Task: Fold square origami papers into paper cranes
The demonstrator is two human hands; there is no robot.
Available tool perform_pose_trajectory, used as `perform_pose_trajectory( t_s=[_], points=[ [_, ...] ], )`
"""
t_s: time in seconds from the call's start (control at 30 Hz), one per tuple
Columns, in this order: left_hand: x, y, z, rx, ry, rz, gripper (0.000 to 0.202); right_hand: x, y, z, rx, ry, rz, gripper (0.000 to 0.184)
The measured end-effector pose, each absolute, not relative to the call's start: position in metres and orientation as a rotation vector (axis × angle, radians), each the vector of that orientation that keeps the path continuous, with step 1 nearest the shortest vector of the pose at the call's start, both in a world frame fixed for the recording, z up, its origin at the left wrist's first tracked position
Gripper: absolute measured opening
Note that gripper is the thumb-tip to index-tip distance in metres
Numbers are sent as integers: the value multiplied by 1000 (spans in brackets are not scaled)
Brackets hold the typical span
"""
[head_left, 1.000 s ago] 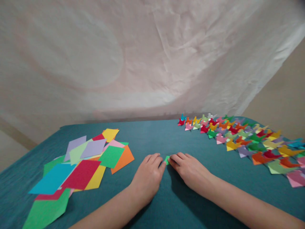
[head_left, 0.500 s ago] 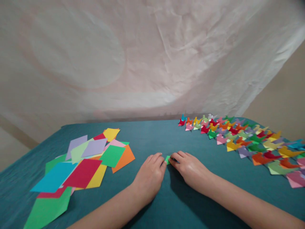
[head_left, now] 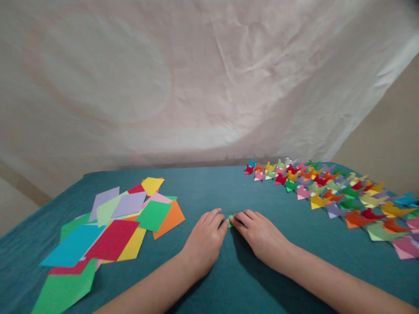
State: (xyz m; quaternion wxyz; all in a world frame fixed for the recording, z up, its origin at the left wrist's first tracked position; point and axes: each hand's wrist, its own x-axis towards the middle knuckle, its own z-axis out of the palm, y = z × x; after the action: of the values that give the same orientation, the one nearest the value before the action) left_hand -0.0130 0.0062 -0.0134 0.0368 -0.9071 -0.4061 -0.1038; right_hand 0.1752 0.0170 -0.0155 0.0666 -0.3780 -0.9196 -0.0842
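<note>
A small folded piece of green paper [head_left: 230, 221] shows between my two hands, low over the table at the middle. My left hand [head_left: 207, 237] is closed at its left side, thumb and fingertips on the paper. From the right, my right hand [head_left: 257, 229] pinches the same piece, its fingers covering part of it. Most of the paper is hidden by my fingers, so its exact folded shape cannot be made out.
Overlapping colored paper sheets [head_left: 113, 240] lie in a loose pile on the left. Rows of small folded paper birds [head_left: 322, 200] stand on the right, reaching the far edge. Dark green cloth [head_left: 209, 187] covers the table. A pale hanging sheet [head_left: 203, 87] rises behind it.
Both hands stay in nearly the same place. My right fingers have shifted slightly left over the green paper, and less of it shows now.
</note>
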Motion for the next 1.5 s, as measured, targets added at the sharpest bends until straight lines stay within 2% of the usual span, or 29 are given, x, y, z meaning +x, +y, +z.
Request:
perform_pose_trajectory(
  t_s=[0.47,0.87,1.27,1.5],
  points=[
    [-8,5,-13,-2729,-1236,-263,30,166,15,-14,-1180,-2803,-438,24],
    [-6,4,-18,-2680,-1152,-225,31,166,14,-14,-1184,-2788,-433,24],
    [-5,-2,-13,-2631,-1039,-39,33,167,13,-12,-1185,-2795,-385,27],
    [-5,1,-6,-2687,-1069,-76,30,168,16,-18,-1171,-2713,-312,24]
  ],
)
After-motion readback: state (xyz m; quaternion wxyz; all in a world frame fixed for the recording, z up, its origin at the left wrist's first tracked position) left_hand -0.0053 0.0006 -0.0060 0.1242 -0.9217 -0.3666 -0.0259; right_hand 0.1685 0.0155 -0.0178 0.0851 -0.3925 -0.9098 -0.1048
